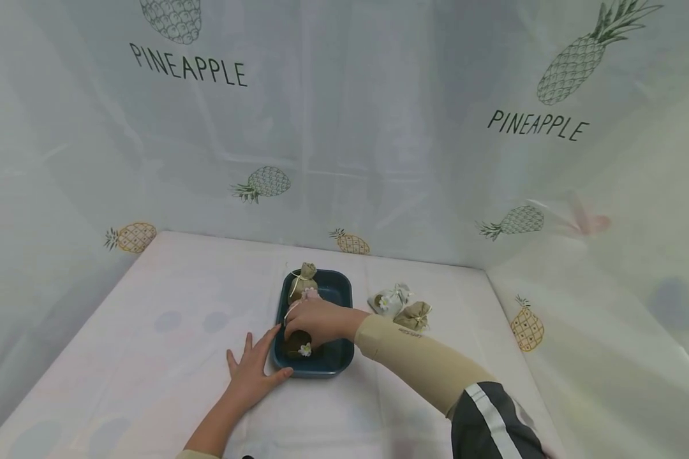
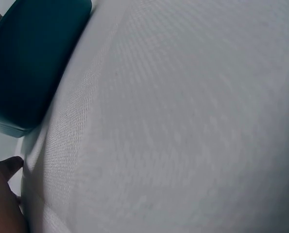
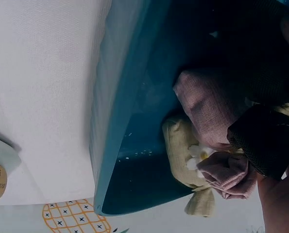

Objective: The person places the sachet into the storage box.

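A dark teal tray (image 1: 339, 368) holds several small drawstring pouches. My right hand (image 1: 321, 320) reaches into it and pinches the gathered neck of a dark brown pouch (image 3: 263, 141), which has a white flower on its front. Beside that lies a pink pouch (image 3: 207, 104), partly hidden by the hand in the head view. At the tray's far left end sits a tan pouch (image 1: 303, 287) with a pale ribbon. My left hand (image 1: 254, 376) rests with spread fingers against the tray's near left side, thumb and a fingertip at the rim.
Right of the tray, a light grey pouch (image 1: 388, 302) with a white flower and another tan pouch (image 1: 413, 316) lie together on the white tablecloth (image 1: 195, 287). A pineapple-print curtain (image 1: 367, 127) hangs behind and to the sides.
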Motion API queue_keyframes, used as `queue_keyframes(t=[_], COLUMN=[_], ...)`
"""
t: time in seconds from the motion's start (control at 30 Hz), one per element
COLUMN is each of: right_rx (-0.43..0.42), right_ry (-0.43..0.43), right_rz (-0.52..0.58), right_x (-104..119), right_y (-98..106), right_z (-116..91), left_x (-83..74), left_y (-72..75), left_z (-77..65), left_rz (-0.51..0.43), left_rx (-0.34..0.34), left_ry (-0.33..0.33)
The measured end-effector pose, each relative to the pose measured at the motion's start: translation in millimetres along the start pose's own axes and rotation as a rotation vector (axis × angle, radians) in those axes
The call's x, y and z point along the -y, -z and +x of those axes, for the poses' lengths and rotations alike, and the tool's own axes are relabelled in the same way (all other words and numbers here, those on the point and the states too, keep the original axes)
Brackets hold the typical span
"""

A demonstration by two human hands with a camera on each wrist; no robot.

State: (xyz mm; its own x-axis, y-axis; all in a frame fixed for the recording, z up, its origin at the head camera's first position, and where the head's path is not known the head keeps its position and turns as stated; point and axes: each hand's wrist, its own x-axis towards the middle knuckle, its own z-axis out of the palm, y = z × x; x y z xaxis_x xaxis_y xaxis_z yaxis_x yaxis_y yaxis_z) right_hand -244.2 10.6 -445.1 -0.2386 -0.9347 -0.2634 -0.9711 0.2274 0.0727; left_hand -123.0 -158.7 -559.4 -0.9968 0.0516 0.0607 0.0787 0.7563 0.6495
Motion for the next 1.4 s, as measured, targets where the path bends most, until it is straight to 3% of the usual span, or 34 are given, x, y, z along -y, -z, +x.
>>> queue_keyframes(t=[0.37,0.6,0.93,1.23,1.4], right_rx=[0.011,-0.066,-0.155,-0.297,-0.313], right_ry=[-0.021,-0.065,-0.166,-0.219,-0.261], right_rz=[0.131,0.138,0.233,0.378,0.407], right_x=[0,-1,4,-4,-9], right_y=[-5,-3,-11,-20,-24], right_z=[-6,-19,-63,-105,-124], left_x=[0.9,0.3,-1.8,-1.2,-2.3], left_y=[-6.4,-6.9,-7.9,-6.9,-2.5], left_z=[0.1,-0.7,0.6,0.9,0.3], left_rz=[-0.013,-0.003,0.001,0.006,0.015], left_rx=[-0.008,-0.008,0.004,-0.008,-0.007], left_ry=[-0.019,-0.016,-0.004,-0.008,0.006])
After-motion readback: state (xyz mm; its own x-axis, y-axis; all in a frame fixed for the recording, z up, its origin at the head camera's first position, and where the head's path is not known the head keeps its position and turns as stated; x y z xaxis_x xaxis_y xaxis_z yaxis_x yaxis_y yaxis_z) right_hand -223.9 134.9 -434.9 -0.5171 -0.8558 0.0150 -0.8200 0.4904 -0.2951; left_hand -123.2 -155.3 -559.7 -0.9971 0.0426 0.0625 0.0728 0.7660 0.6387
